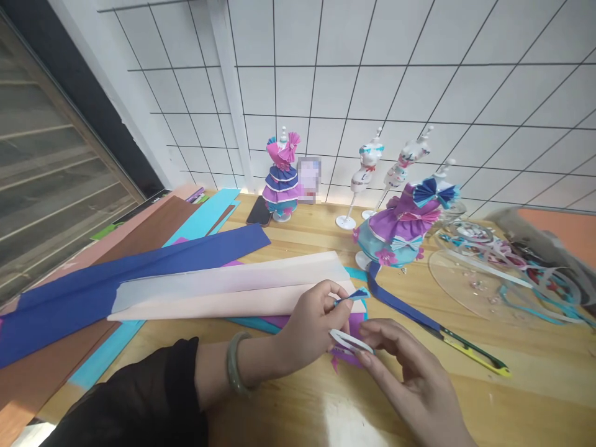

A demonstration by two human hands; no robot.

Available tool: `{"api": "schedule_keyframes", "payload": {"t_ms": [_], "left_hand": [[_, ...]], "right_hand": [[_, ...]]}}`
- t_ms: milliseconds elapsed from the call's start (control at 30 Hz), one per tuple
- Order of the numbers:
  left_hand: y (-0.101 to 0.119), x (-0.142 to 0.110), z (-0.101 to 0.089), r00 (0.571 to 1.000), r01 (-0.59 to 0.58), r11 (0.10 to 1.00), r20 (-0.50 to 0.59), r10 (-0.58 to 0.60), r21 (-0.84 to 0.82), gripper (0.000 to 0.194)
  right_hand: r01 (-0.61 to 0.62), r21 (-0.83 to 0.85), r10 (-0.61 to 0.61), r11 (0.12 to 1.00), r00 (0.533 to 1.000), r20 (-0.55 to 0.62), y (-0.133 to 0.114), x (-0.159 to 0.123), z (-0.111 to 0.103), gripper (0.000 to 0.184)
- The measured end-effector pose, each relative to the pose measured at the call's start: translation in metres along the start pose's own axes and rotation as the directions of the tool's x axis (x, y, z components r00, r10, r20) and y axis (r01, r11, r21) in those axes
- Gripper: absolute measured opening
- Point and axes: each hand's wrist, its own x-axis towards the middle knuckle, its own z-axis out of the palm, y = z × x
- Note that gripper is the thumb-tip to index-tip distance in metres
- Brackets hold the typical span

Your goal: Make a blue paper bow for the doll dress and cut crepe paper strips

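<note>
My left hand [316, 329], a greenish bangle at its wrist, pinches a small pleated piece of blue paper [356, 297] with light-blue edges. My right hand [410, 379] grips a narrow white strip [350, 341] between thumb and fingers. The strip is bent into a loop whose other end meets the lower side of my left hand; whether that hand also holds it is hidden. Beneath both hands lies purple paper [357, 320], partly covered by a pale pink crepe paper sheet [261, 301].
Long blue [153, 264] and brown [56, 366] paper strips spread leftward. Several dress forms stand behind, one in a purple dress [400, 223], another in a tiered dress [282, 186] beside a phone [259, 211]. A yellow-black cutter [475, 354] and ribbon scraps [507, 257] lie rightward.
</note>
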Motion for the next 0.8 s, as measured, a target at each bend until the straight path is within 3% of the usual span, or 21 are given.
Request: {"api": "schedule_keyframes", "payload": {"t_ms": [200, 367, 533, 667, 800], "left_hand": [[-0.001, -0.006, 0.003, 0.983, -0.15, 0.952, -0.061, 0.172, 0.266, 0.018], [0.0, -0.005, 0.002, 0.99, -0.124, 0.963, -0.035, 0.136, 0.241, 0.017], [0.002, -0.004, 0.001, 0.995, -0.092, 0.972, -0.009, 0.096, 0.215, 0.02], [0.002, -0.007, 0.002, 0.987, -0.152, 0.942, -0.003, 0.16, 0.299, 0.017], [0.002, -0.009, 0.003, 0.976, -0.196, 0.908, -0.014, 0.216, 0.37, 0.016]], "right_hand": [[-0.084, 0.163, 0.076, 0.983, 0.996, 0.056, -0.01, -0.001, 0.012, 0.012], [-0.226, 0.295, 0.197, 0.929, 0.973, 0.123, -0.013, -0.001, 0.014, 0.008], [-0.372, 0.38, 0.3, 0.847, 0.924, 0.235, -0.015, 0.003, 0.009, 0.03], [-0.508, 0.445, 0.422, 0.738, 0.861, 0.284, -0.012, 0.002, 0.013, 0.013], [-0.55, 0.476, 0.466, 0.686, 0.835, 0.292, -0.012, 0.0, 0.017, 0.012]]}}
